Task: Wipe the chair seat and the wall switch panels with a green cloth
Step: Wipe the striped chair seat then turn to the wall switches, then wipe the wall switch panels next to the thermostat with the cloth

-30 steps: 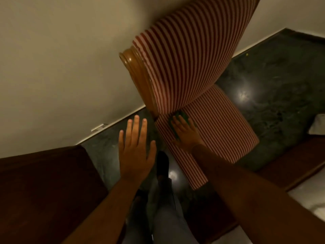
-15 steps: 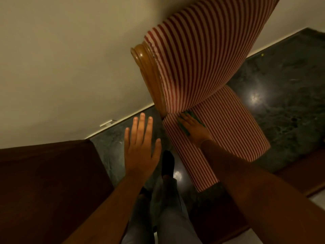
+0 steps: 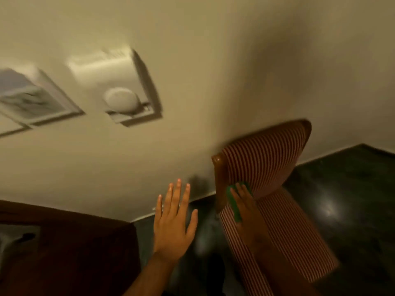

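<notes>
Pressing a green cloth (image 3: 234, 207) onto the back of the striped chair seat (image 3: 288, 242), the right hand (image 3: 245, 202) lies flat, not gripping, the left hand (image 3: 173, 221) spread and empty; soft and light, the cloth should lift by any pinched edge.

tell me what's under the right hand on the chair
A green cloth lies under the right hand, flat on the striped chair seat. Only its edge beside the hand shows; the hand covers the rest.
</notes>
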A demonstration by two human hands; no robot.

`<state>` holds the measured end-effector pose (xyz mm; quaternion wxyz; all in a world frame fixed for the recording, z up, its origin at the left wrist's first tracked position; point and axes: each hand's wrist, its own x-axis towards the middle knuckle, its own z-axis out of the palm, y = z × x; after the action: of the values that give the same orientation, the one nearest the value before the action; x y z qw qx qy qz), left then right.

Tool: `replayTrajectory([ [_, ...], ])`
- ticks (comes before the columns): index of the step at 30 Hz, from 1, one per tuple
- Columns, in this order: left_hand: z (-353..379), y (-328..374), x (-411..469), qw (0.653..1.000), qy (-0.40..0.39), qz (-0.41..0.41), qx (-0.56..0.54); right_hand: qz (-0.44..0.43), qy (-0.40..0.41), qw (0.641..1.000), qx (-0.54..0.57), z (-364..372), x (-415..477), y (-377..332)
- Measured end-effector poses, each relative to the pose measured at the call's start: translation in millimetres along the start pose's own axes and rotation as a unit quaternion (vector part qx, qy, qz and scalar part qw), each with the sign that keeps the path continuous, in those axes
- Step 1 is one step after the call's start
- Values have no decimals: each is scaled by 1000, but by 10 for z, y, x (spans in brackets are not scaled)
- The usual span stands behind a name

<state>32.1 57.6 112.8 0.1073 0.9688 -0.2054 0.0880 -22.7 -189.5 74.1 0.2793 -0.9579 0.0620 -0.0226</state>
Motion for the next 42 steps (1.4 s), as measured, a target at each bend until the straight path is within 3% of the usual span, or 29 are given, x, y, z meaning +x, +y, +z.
replayTrajectory([
  [3,-479,-147,131,999,41,-14,4,-46,65,995,61,-471,156,-550],
  [10,-1232,-536,261,989,133,-48,40,-125,150,979,58,-1188,483,-1441],
  [21,-2184,-953,295,955,283,-77,49,-275,222,934,45,-1720,588,-2717],
  [33,-2891,-1929,855,928,339,-80,131,-361,268,892,48,-1325,1068,-3744],
  [42,-2989,-2466,1347,929,342,-70,125,-324,303,895,52,-668,1497,-3765],
])
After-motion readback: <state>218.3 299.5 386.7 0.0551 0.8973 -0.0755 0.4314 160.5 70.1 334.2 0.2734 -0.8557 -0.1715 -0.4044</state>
